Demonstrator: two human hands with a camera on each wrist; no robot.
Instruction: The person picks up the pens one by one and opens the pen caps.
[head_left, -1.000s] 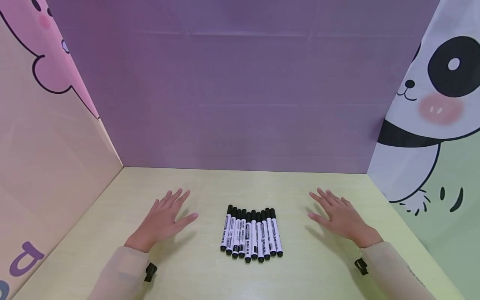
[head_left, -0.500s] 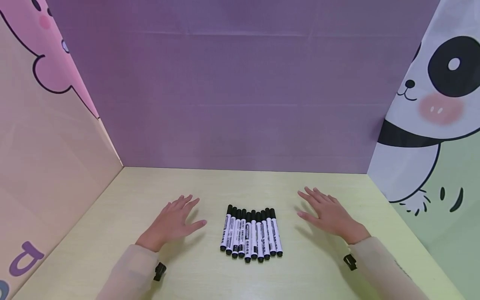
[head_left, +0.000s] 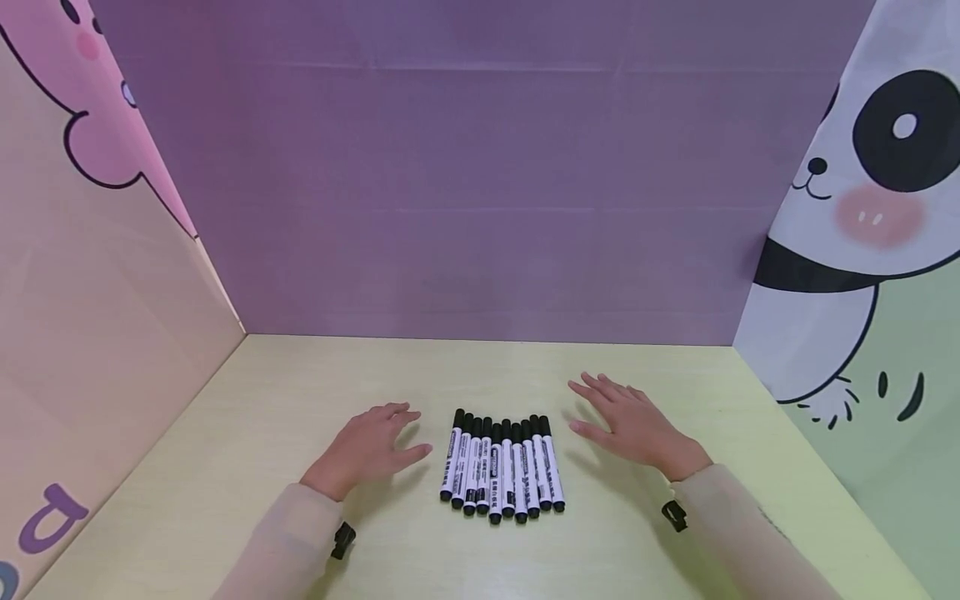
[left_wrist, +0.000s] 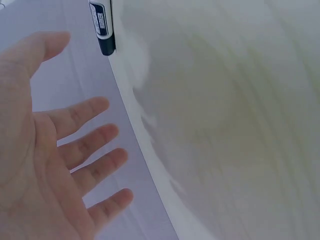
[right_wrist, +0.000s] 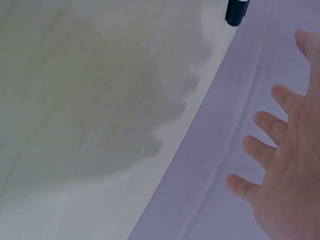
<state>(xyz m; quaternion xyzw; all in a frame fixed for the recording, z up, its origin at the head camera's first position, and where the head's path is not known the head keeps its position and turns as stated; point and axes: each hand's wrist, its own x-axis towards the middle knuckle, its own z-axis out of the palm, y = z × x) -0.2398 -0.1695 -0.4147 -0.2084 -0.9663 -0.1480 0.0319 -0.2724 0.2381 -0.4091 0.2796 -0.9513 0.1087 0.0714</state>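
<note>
Several white markers (head_left: 496, 483) with black caps lie side by side in a row on the pale tabletop, caps towards the back wall. To the left of the row my left hand (head_left: 367, 446) hovers with spread fingers, its thumb nearest the markers. My right hand (head_left: 630, 422) is over the table on the right, fingers spread and holding nothing. In the left wrist view a capped marker end (left_wrist: 106, 42) shows beyond the thumb of the left hand (left_wrist: 60, 135). Another black cap (right_wrist: 236, 12) appears at the top of the right wrist view, apart from the right hand (right_wrist: 290, 145).
The wooden table (head_left: 420, 558) meets a purple back wall (head_left: 480, 192). A pinkish left panel (head_left: 112, 333) and a right panel with a panda picture (head_left: 810, 333) enclose the sides. Black clips (head_left: 343, 540) hang at both sleeve cuffs.
Both hands have moved inward towards the row of markers, the left one rightwards and the right one leftwards. The markers have stayed in place.
</note>
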